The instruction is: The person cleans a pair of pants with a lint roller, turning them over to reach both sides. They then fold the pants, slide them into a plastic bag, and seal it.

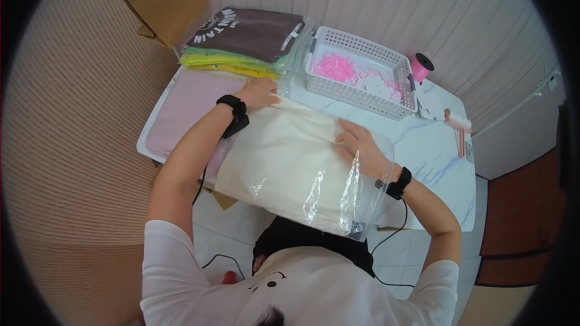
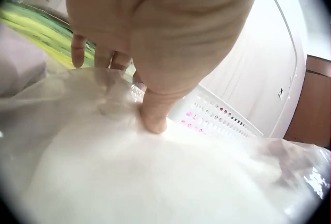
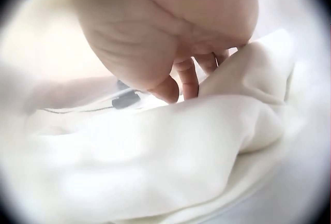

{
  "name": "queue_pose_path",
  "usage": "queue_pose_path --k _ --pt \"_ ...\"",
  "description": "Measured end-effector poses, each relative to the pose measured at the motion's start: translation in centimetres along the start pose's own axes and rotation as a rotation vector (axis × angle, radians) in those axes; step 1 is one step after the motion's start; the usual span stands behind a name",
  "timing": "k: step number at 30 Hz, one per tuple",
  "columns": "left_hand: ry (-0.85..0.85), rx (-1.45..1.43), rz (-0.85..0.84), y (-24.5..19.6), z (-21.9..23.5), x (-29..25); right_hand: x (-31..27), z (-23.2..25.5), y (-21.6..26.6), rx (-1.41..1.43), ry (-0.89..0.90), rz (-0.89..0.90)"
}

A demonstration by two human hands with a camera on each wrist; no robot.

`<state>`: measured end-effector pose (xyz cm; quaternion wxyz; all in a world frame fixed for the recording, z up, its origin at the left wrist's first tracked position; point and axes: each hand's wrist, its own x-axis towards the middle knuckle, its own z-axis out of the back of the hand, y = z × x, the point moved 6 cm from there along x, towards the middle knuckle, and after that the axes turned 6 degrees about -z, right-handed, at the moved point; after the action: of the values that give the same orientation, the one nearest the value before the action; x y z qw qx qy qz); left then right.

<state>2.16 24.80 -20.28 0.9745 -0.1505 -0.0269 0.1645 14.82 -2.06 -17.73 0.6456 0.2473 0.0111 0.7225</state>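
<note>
A folded cream cloth [image 1: 278, 157] lies inside a clear plastic bag [image 1: 382, 205], held over the table's front edge. My left hand [image 1: 258, 92] pinches the bag's upper left edge, thumb on the near side and fingers behind, as the left wrist view shows. Inside the bag's right end, under the shiny film, my right hand [image 1: 362, 150] grips the cloth's edge. In the right wrist view its thumb and fingers [image 3: 187, 76] meet at a fold, with some fingertips hidden behind the fabric.
A pink folded cloth [image 1: 181, 108] lies on the left of the marbled table [image 1: 429, 157]. Bagged garments, yellow, green and dark brown [image 1: 254, 33], are stacked behind it. A white basket [image 1: 362, 95] holds pink paper shreds. Pink ribbon spool [image 1: 422, 67] and brown paper [image 1: 163, 0] stand at the back.
</note>
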Motion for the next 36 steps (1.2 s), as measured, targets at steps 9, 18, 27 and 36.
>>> queue_pose_path --k 9,18,27,36 --pt "-0.346 -0.679 -0.085 -0.9 10.8 -3.5 -1.8 8.3 -3.6 0.913 -0.066 -0.292" --pt "-0.761 -0.194 -0.232 -8.6 21.6 -5.9 1.1 13.3 -8.1 1.444 -0.316 -0.392" --pt "-0.509 0.375 -0.814 -17.2 6.9 -20.4 -12.5 8.4 -5.0 1.363 0.14 -0.549" --pt "-0.233 0.303 -0.996 -20.1 -3.8 -24.5 -18.3 3.5 -2.8 1.342 0.134 -1.015"
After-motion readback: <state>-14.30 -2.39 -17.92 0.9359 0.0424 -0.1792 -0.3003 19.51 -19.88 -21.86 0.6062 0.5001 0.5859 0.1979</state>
